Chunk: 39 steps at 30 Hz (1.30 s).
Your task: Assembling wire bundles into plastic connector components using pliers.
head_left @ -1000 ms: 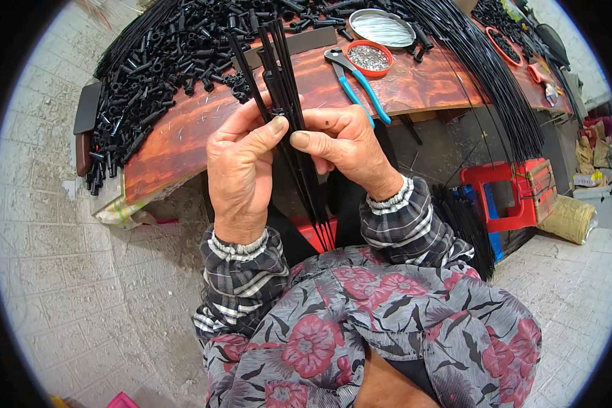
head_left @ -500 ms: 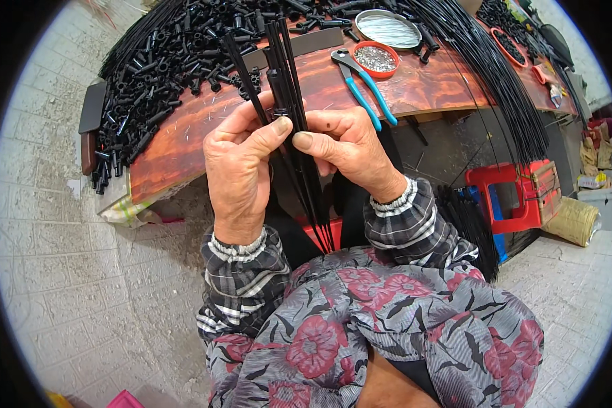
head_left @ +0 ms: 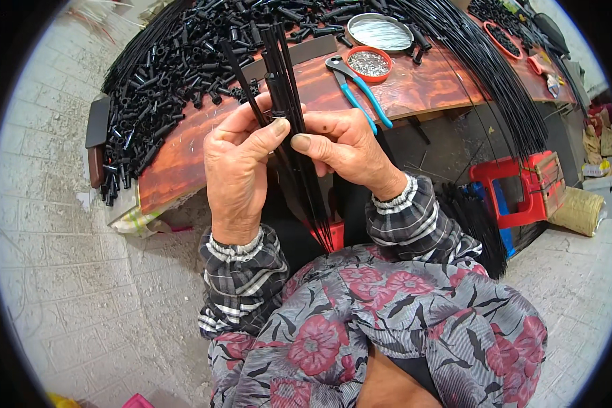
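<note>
In front of my lap I hold up a bundle of thin black rods (head_left: 311, 204) whose lower ends converge toward me. Among their upper ends stands a black tubular fitting (head_left: 277, 94). My left hand (head_left: 239, 160) is closed around the fitting's lower part, thumb pressed on its near side, with some rods beside it. From the right, my right hand (head_left: 350, 146) pinches rods, its thumb tip close to the left one. The fingers behind the bundle are partly hidden, so how the rods join the fitting is unclear.
The reddish wooden table (head_left: 166, 163) bears a heap of black tubular fittings (head_left: 183, 75). Blue-handled pliers (head_left: 360, 95), a red dish of small metal bits (head_left: 369, 63) and a round tin of pale wires (head_left: 379, 32) lie beyond. Long black rods (head_left: 483, 75) overhang the right edge, near a red stool (head_left: 517, 194).
Both hands keep nearly the same grip on the fitting and rods. The table and its things sit slightly differently in the picture, as the view has shifted a little.
</note>
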Available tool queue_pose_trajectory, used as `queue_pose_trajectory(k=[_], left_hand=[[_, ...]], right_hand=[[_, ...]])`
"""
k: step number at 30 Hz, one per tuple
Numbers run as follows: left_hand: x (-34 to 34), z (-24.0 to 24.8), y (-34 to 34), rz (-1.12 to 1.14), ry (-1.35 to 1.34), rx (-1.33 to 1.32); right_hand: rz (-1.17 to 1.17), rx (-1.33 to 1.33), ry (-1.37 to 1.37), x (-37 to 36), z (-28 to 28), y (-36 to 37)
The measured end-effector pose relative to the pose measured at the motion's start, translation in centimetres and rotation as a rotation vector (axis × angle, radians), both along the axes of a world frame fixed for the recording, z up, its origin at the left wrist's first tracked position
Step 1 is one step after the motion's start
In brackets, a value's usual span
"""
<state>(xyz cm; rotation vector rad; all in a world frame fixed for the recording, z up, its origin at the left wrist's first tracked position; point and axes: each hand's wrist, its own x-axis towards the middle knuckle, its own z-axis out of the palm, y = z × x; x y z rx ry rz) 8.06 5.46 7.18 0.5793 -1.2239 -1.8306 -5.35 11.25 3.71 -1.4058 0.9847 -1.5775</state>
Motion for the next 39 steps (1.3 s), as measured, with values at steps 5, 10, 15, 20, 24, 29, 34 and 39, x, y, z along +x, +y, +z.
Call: queue_pose_trajectory(k=[5,10,15,20,24,29,34,39], left_hand=[[-0.2,0.9,-0.3,-0.042,0.006,0.016],[-0.6,0.8,-1.3,-0.062,-0.024,0.008],[-0.1,0.7,-1.9,-0.105,0.001,0.021],[-0.4,0.7,-2.0,-0.112,0.019,0.052],[0.0,0.8,-2.3,-0.171,0.077,0.094],[0.3,0.4,-2.4,-0.19,0.008,-0.016],[-0.2,0.5,-2.1,-0.097,-0.047,-0.018],[-0.4,0.4,-2.3,-0.101,-0.062,-0.042]], right_hand=[[0.035,0.029,-0.036,0.0,-0.2,-0.2],[0.025,0.029,-0.023,-0.1,-0.5,-0.4],[0.049,0.024,-0.032,0.3,-0.7,-0.9],[0.011,0.072,-0.017,0.1,-0.4,-0.8],[0.025,0.057,-0.054,0.1,-0.5,-1.0],[-0.015,0.06,-0.037,0.2,0.1,-1.1],[-0.015,0.065,-0.068,0.1,0.4,-1.0],[-0.014,0.071,-0.056,-0.3,0.3,-1.0]])
